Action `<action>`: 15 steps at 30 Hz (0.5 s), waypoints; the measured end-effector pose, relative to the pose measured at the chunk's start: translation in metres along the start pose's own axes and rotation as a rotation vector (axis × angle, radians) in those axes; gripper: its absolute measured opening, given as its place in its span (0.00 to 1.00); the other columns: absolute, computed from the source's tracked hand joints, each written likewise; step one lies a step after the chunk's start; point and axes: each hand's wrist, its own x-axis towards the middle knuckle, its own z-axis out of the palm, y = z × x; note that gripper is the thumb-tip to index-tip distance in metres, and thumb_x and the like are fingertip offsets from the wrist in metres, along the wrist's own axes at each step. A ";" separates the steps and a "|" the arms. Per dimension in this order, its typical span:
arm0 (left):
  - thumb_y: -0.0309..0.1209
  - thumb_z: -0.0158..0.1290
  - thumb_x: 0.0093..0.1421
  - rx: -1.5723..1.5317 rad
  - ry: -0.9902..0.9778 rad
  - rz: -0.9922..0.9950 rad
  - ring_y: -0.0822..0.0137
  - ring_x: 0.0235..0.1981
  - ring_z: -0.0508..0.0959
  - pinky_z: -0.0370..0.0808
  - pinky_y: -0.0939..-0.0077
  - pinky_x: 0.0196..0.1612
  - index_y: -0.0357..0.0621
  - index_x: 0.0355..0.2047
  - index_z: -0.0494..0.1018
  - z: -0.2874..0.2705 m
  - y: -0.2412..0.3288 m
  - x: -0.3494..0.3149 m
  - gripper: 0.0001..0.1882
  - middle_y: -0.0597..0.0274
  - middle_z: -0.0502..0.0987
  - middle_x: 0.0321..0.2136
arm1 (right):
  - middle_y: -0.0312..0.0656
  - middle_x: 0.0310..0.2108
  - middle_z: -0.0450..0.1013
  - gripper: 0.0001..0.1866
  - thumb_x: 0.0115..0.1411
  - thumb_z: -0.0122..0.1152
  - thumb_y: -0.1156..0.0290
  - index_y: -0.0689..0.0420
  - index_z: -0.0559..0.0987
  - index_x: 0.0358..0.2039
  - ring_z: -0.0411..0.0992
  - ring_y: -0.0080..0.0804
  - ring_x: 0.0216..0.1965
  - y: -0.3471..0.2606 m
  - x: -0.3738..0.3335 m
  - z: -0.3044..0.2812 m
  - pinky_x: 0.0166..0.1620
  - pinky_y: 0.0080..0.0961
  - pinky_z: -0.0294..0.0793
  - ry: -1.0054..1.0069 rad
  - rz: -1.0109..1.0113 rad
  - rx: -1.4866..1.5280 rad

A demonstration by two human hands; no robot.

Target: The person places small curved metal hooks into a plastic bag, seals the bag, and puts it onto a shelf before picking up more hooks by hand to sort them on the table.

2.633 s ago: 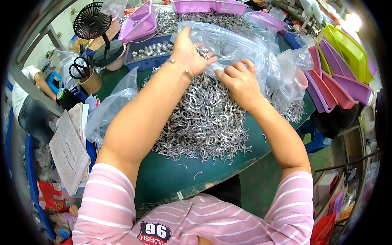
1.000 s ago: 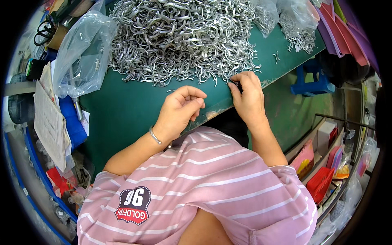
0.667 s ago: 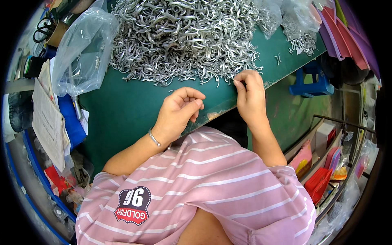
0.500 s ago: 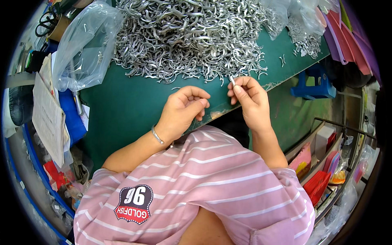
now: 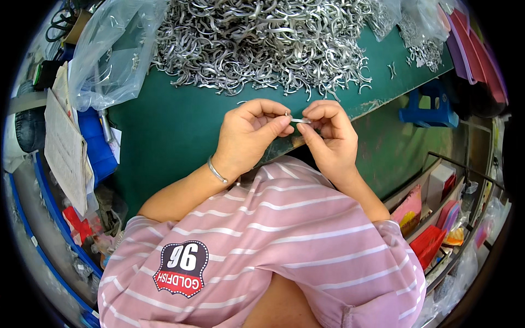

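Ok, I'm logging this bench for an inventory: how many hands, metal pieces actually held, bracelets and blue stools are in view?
Hands: 2, left hand and right hand
Held metal piece: 1, pinched by both hands
Bracelet: 1, on the left wrist
Blue stool: 1, beside the table
Total: 5

Green-topped work table, near edge chipped, spanning the far and middle scene. Green floor at right carrying a small blue stool and a dark metal wire rack; stacked purple and pink trays at far right. Blue crate and paper sheets at left, under bright, even light.
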 end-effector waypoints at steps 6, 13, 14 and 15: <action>0.20 0.52 0.55 0.018 -0.005 0.032 0.72 0.31 0.77 0.75 0.81 0.37 0.32 0.34 0.71 0.001 0.000 -0.002 0.06 0.59 0.75 0.30 | 0.43 0.36 0.66 0.17 0.49 0.56 0.89 0.63 0.63 0.38 0.67 0.22 0.35 0.005 -0.005 0.005 0.38 0.17 0.70 0.075 -0.038 0.219; 0.20 0.51 0.56 0.073 0.000 0.236 0.71 0.32 0.77 0.75 0.81 0.37 0.32 0.34 0.71 0.001 -0.003 -0.002 0.06 0.57 0.75 0.31 | 0.44 0.35 0.68 0.16 0.49 0.56 0.89 0.63 0.65 0.38 0.69 0.25 0.35 0.003 -0.007 0.008 0.38 0.19 0.71 0.110 -0.087 0.216; 0.20 0.51 0.56 0.078 0.013 0.268 0.71 0.32 0.77 0.75 0.81 0.37 0.32 0.35 0.70 0.000 -0.001 -0.001 0.06 0.57 0.75 0.31 | 0.45 0.35 0.69 0.15 0.50 0.56 0.89 0.64 0.66 0.37 0.70 0.26 0.35 0.002 -0.004 0.010 0.37 0.19 0.71 0.113 -0.087 0.233; 0.20 0.50 0.57 0.053 0.043 0.278 0.70 0.32 0.77 0.75 0.80 0.37 0.32 0.35 0.69 -0.003 0.003 0.000 0.06 0.56 0.75 0.32 | 0.45 0.34 0.69 0.12 0.50 0.56 0.88 0.64 0.68 0.35 0.70 0.26 0.34 0.001 -0.001 0.007 0.36 0.19 0.71 0.071 -0.124 0.073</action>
